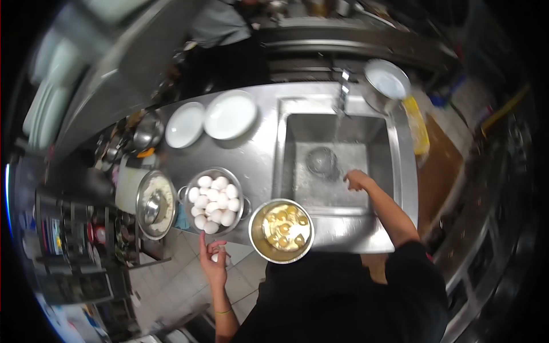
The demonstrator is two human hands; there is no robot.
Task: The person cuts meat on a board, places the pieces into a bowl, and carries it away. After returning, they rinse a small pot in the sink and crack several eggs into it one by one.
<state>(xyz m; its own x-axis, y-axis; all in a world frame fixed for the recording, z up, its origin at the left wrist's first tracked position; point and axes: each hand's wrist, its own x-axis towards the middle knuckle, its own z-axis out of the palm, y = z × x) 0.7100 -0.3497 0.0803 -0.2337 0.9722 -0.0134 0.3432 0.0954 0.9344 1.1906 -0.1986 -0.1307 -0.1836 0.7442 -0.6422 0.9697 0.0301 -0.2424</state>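
L hand (213, 260) below counter edge, just under the colander of eggs (214, 200); fingers loosely curled around a white egg (216, 257), thumb + index pinching it, egg partly hidden by fingers. Wrist has a thin bracelet (223, 312).

R hand (357, 179) reached into the sink (286, 171), over basin floor near drain (321, 160); fingers look slightly spread, palm down, holds nothing visible, but small + blurry so exact grip can't tell. Tap (342, 91) running, water stream falling into basin just L of the R hand.

Steel bowl (281, 230) w/ cracked yolks and whites sits on counter front edge, btwn colander and sink, touching neither hand. Colander holds approx a dozen+ white eggs, piled, handles on both sides.

Counter behind: two white plates (185, 124) (230, 115) side by side, near sink's L rim. Round lidded pot (154, 204) just L of colander. White bowl (388, 79) at sink's far R corner, yellow cloth (417, 128) along R rim.

Another person's torso (220, 26) in grey top stands beyond counter, well apart.
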